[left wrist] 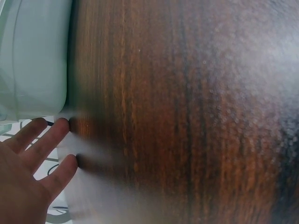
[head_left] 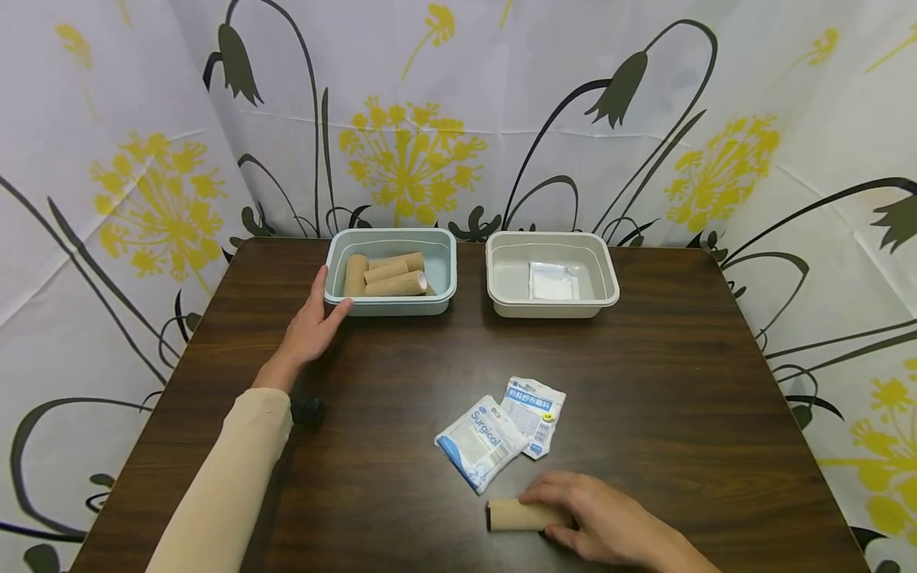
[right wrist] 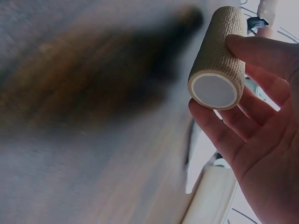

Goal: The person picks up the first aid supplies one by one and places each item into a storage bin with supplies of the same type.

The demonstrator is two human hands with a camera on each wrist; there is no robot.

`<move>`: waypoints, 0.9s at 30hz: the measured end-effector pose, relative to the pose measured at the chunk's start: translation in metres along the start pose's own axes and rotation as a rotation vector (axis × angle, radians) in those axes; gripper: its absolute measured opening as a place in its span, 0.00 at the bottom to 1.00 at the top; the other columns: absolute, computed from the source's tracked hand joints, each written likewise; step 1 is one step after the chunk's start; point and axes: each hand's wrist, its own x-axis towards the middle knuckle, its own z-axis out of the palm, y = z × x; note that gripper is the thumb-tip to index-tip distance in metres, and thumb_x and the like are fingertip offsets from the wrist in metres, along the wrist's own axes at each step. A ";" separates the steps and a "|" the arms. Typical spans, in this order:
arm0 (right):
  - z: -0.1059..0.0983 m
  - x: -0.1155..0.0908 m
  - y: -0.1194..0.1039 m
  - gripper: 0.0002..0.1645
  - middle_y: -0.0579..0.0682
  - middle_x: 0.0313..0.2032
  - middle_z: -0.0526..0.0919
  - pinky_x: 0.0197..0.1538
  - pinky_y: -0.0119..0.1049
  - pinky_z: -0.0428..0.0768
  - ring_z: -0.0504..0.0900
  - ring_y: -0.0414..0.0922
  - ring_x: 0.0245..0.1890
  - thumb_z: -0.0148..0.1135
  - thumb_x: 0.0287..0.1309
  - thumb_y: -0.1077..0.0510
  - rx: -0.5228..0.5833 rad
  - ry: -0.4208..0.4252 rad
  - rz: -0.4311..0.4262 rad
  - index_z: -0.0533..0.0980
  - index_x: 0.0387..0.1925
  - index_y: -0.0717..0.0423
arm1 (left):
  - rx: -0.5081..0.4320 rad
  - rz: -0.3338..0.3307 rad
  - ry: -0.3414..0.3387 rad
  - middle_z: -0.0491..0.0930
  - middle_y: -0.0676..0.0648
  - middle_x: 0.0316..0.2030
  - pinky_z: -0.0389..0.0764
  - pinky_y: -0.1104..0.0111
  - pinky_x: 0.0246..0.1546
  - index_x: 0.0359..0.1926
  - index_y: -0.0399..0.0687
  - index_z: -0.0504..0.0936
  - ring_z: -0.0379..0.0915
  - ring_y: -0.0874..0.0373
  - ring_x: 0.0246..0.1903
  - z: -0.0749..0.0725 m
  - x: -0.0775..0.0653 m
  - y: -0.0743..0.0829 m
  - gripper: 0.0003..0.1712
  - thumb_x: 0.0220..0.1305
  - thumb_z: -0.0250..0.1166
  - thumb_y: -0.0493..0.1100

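Near the front edge of the table, my right hand (head_left: 605,519) grips a tan bandage roll (head_left: 514,516), thumb on one side and fingers on the other. Its crinkled surface and white-ringed end show in the right wrist view (right wrist: 219,51). My left hand (head_left: 310,330) lies at the left end of a light blue plastic bin (head_left: 390,308), fingers extended along its side and thumb at the front rim. Several similar tan rolls (head_left: 394,285) lie in that bin. Two white-and-blue gauze packets, one marked Surgical (head_left: 483,443) and another (head_left: 536,410) partly under it, lie beyond the right hand.
A beige bin (head_left: 553,309) stands right of the blue one at the table's back edge, with a white packet (head_left: 554,282) inside. The dark wood table (head_left: 680,398) extends around them. A flower-printed curtain (head_left: 544,48) hangs behind and at both sides.
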 end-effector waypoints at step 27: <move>-0.060 0.135 0.011 0.25 0.48 0.48 0.84 0.42 0.41 0.81 0.82 0.43 0.44 0.69 0.59 0.57 0.305 0.376 0.216 0.78 0.58 0.54 | 0.001 0.007 -0.001 0.40 0.39 0.76 0.49 0.34 0.63 0.77 0.67 0.27 0.44 0.31 0.71 0.003 0.001 -0.001 0.48 0.71 0.47 0.68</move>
